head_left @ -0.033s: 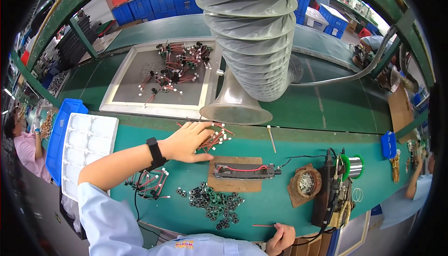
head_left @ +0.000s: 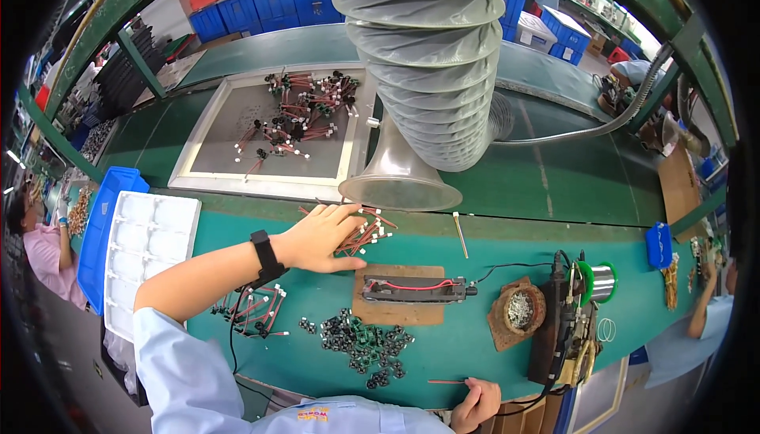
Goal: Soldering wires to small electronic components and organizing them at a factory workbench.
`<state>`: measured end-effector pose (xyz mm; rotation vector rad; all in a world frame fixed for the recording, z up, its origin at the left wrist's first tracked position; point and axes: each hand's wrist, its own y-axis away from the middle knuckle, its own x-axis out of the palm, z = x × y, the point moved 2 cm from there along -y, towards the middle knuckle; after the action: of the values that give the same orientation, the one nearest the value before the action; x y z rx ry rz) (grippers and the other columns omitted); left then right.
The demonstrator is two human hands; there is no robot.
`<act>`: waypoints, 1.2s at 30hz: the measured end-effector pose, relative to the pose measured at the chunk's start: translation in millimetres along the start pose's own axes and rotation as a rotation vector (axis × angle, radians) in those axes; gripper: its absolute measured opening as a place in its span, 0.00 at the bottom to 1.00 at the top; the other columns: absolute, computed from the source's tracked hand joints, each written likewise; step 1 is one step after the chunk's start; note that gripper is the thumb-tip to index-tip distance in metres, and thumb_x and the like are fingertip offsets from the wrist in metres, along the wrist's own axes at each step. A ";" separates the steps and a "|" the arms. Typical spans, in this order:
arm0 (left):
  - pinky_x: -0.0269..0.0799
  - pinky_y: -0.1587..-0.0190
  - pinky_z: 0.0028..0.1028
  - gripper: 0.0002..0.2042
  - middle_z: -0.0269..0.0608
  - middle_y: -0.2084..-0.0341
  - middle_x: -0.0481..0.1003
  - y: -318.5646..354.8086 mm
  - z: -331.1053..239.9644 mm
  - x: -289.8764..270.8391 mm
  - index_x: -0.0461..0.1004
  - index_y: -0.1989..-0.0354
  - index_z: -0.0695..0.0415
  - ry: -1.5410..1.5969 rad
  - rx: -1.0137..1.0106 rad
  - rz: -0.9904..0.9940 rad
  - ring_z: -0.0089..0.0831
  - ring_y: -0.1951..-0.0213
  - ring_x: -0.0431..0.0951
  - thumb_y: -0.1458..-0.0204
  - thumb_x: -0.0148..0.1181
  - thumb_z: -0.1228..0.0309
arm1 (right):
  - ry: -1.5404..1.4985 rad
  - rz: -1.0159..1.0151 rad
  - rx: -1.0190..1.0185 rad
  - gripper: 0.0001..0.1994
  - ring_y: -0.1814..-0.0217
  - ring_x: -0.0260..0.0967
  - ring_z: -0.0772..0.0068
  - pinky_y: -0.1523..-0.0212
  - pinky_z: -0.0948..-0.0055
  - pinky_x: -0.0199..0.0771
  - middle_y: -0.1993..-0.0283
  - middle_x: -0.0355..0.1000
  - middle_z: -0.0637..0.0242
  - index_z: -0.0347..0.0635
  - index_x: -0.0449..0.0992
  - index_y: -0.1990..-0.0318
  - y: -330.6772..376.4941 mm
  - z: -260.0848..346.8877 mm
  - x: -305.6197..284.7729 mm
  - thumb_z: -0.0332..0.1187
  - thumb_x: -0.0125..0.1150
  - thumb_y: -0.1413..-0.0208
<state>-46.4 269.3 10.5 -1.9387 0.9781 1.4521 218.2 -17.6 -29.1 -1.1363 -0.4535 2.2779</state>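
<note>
- Basically everything sits on or around a green bench mat (head_left: pixel 467 339), biggest thing in my list, and nothing on it looks shifted from a moment ago.
- Big grey ribbed hose (head_left: pixel 431 54) hangs over the far side, its flared metal hood (head_left: pixel 404 189) just beyond the bench edge.
- Behind the left arm there's a framed mesh screen (head_left: pixel 207 149) with finished-looking black bits on red leads scattered over it.
- White compartment tray (head_left: pixel 154 248) at far left, overlapping a blue bin (head_left: pixel 93 248).
- Brown board (head_left: pixel 435 317) mid-bench, with a long black fixture (head_left: pixel 412 295) on it.
- Left hand (head_left: pixel 323 238): fingers stretched forward, thumb well apart. It has crept slightly right, so the thumb is now just beside the board's corner. Can't tell if the fingertips have hold of a lead; the pile hasn't visibly shrunk, so I'd read that as no lead lifted yet.
- Loose heap of small black parts (head_left: pixel 360 343), nearer the body than the board.
- Bunch of red leads (head_left: pixel 370 236) with white plugs, partly under that hand.
- Right hand (head_left: pixel 477 404) hasn't really budged: curled closed at the near edge, seemingly pinching one end of a thin reddish wire (head_left: pixel 446 382).
</note>
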 end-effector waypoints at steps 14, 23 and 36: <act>0.57 0.50 0.36 0.29 0.52 0.45 0.62 -0.6 14.8 10.5 0.69 0.56 0.63 -0.003 -0.037 -0.078 0.44 0.53 0.66 0.52 0.53 0.46 | 0.013 0.004 -0.010 0.08 0.75 0.65 0.55 0.73 0.63 0.65 0.73 0.72 0.57 0.36 0.74 0.72 -1.9 2.4 0.8 0.25 0.49 0.45; 0.57 0.52 0.36 0.26 0.47 0.48 0.65 -5.8 5.8 21.8 0.68 0.56 0.61 -0.204 0.005 -0.197 0.41 0.54 0.66 0.49 0.51 0.48 | 0.045 0.008 -0.007 0.08 0.75 0.65 0.56 0.73 0.64 0.65 0.74 0.72 0.57 0.36 0.74 0.72 -1.2 3.4 2.4 0.25 0.48 0.45; 0.60 0.53 0.37 0.16 0.43 0.58 0.69 33.0 -13.0 1.9 0.70 0.61 0.60 -0.058 0.139 -0.129 0.39 0.56 0.68 0.50 0.56 0.60 | 0.043 -0.002 -0.004 0.08 0.76 0.66 0.55 0.73 0.64 0.65 0.74 0.72 0.57 0.35 0.75 0.73 -1.1 1.0 1.6 0.25 0.49 0.45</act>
<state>-64.9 239.1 12.9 -1.8150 0.8870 1.3243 216.9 -15.8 -28.9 -1.1839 -0.4417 2.2476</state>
